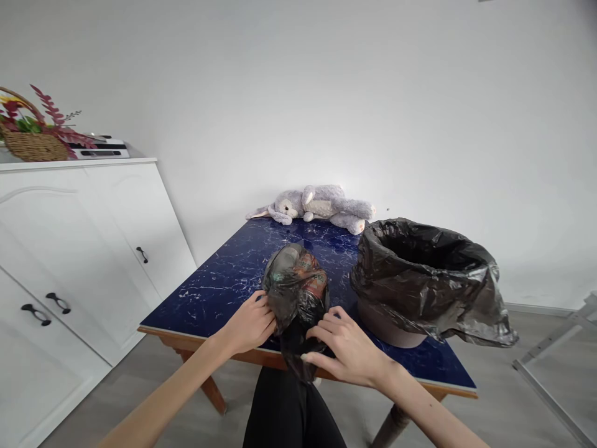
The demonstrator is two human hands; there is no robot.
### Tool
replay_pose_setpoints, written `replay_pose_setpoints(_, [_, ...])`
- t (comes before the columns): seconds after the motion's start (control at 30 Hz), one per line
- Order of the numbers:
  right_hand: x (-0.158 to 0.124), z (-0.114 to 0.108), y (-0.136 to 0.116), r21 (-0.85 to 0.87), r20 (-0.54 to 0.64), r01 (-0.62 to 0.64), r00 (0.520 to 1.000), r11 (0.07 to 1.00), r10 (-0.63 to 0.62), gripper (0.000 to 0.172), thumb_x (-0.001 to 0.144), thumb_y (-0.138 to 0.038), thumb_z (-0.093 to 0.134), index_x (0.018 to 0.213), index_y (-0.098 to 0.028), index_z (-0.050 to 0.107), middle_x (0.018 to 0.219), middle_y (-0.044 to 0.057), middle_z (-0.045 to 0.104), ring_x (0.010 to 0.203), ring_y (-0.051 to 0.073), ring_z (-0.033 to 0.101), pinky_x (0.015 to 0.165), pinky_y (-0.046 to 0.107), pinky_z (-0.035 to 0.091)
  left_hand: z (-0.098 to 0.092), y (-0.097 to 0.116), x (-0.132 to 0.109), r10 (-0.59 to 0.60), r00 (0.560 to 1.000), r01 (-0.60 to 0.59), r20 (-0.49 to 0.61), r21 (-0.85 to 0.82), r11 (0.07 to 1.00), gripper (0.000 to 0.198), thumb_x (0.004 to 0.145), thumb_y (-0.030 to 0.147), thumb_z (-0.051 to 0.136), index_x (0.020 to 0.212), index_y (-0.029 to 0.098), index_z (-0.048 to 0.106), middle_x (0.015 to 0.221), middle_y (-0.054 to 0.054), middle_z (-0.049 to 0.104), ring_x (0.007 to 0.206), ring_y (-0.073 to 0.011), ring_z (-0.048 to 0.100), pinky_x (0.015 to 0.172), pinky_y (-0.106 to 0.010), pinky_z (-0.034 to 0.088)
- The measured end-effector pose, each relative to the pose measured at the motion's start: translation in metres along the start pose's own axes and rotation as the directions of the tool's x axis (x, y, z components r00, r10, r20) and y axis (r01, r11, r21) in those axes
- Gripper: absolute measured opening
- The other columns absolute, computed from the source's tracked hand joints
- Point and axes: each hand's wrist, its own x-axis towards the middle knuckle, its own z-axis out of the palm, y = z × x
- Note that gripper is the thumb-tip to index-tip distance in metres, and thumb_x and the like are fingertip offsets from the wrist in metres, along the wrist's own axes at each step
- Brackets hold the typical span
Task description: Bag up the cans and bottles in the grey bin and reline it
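Observation:
A thin black plastic bag (pixel 298 298) with rounded contents lies at the near edge of the blue table. Orange-red and greenish printed shapes show through its film, but what they are I cannot make out. My left hand (pixel 252 320) is closed on the bag's left side, fingertips pinching the film. On the right side, my right hand (pixel 342 348) has its fingers curled onto the film, thumb toward me. The loose mouth of the bag hangs over the table edge between both hands.
To the right stands a bin (pixel 396 330) lined with a large black bin bag (pixel 429 292). A grey plush rabbit (pixel 321 205) lies at the back of the table (pixel 209 292), against the wall. White cabinets (pixel 93 249) with a flower basket (pixel 35 143) are on the left.

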Motion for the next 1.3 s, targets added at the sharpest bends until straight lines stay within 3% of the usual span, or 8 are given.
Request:
replay_pose_setpoints(0.13, [-0.004,-0.005,0.005,-0.141,0.064,-0.023,0.997,0.990,0.032,0.038,0.115,-0.029,0.038,0.097,-0.023,0.071,0.091,0.003,0.076,0.082,0.021,0.069,0.093,0.044,0.044,-0.005,0.004,-0.013,-0.065,0.997,0.067,-0.050,0.040,0.997,0.037,0.105,0.025,0.045,0.074,0.024,0.064,0.073,-0.006,0.069,0.077,-0.0263,0.063,0.087,-0.049,0.049])
replay_pose_setpoints(0.23, [-0.002,0.003,0.009,-0.341,0.051,-0.087,0.993,0.936,0.110,0.027,0.111,-0.019,0.044,0.119,-0.020,0.070,0.115,0.009,0.076,0.088,0.025,0.070,0.087,0.043,0.047,-0.008,0.032,-0.014,-0.028,0.993,0.018,-0.111,-0.085,0.996,0.035,0.107,0.023,0.040,0.080,0.023,0.063,0.073,-0.005,0.066,0.070,-0.0214,0.058,0.078,-0.041,0.048])
replay_pose_setpoints(0.33, [0.004,0.011,0.010,-0.452,-0.004,-0.159,0.984,0.877,0.176,0.045,0.101,-0.008,0.053,0.145,-0.016,0.055,0.134,0.015,0.068,0.095,0.028,0.071,0.085,0.042,0.051,-0.005,0.067,-0.002,0.088,0.991,-0.114,-0.103,-0.281,0.953,0.029,0.106,0.019,0.037,0.101,0.021,0.065,0.095,-0.008,0.073,0.085,-0.0213,0.065,0.083,-0.038,0.051])
replay_pose_setpoints(0.43, [0.012,0.009,0.011,-0.504,-0.047,-0.220,0.973,0.835,0.228,0.056,0.092,0.003,0.050,0.145,-0.014,0.052,0.134,0.016,0.067,0.101,0.028,0.071,0.088,0.040,0.052,0.007,0.085,0.016,0.041,0.996,-0.063,-0.084,-0.279,0.958,0.030,0.107,0.016,0.035,0.119,0.020,0.063,0.119,-0.010,0.074,0.108,-0.0235,0.068,0.098,-0.040,0.052])
replay_pose_setpoints(0.73, [0.023,0.004,0.013,-0.525,-0.100,-0.450,0.876,0.722,0.472,0.061,0.091,0.000,0.052,0.150,-0.013,0.042,0.135,0.020,0.064,0.100,0.029,0.074,0.089,0.038,0.054,0.055,0.061,0.070,-0.363,0.895,0.412,-0.260,0.166,0.896,0.047,0.104,0.032,0.050,0.141,0.005,0.056,0.138,-0.029,0.062,0.132,-0.0471,0.058,0.106,-0.065,0.045])
replay_pose_setpoints(0.87, [0.023,0.013,0.014,-0.475,-0.027,-0.542,0.796,0.693,0.604,0.039,0.097,-0.010,0.055,0.136,-0.012,0.054,0.119,0.022,0.070,0.096,0.032,0.075,0.080,0.037,0.054,0.047,0.061,0.075,-0.321,0.920,0.364,-0.226,0.187,0.912,0.033,0.103,0.023,0.046,0.130,0.011,0.062,0.122,-0.022,0.069,0.117,-0.0395,0.064,0.099,-0.056,0.050])
replay_pose_setpoints(1.0, [0.020,0.011,0.020,-0.400,0.021,-0.500,0.833,0.768,0.553,0.037,0.102,-0.017,0.052,0.139,-0.018,0.055,0.121,0.016,0.073,0.098,0.029,0.075,0.083,0.036,0.052,0.041,0.059,0.069,-0.206,0.961,0.226,-0.181,0.097,0.969,0.033,0.100,0.028,0.053,0.131,0.016,0.059,0.127,-0.016,0.068,0.119,-0.0347,0.062,0.102,-0.048,0.050])
replay_pose_setpoints(1.3, [0.020,0.032,0.033,-0.313,0.032,-0.560,0.801,0.767,0.598,0.061,0.100,-0.011,0.041,0.161,-0.016,0.036,0.150,0.019,0.057,0.103,0.029,0.073,0.084,0.036,0.054,0.067,0.040,0.090,-0.450,0.882,0.470,-0.140,0.199,0.860,0.045,0.098,0.049,0.062,0.117,0.009,0.069,0.103,-0.023,0.077,0.104,-0.0420,0.072,0.093,-0.054,0.052])
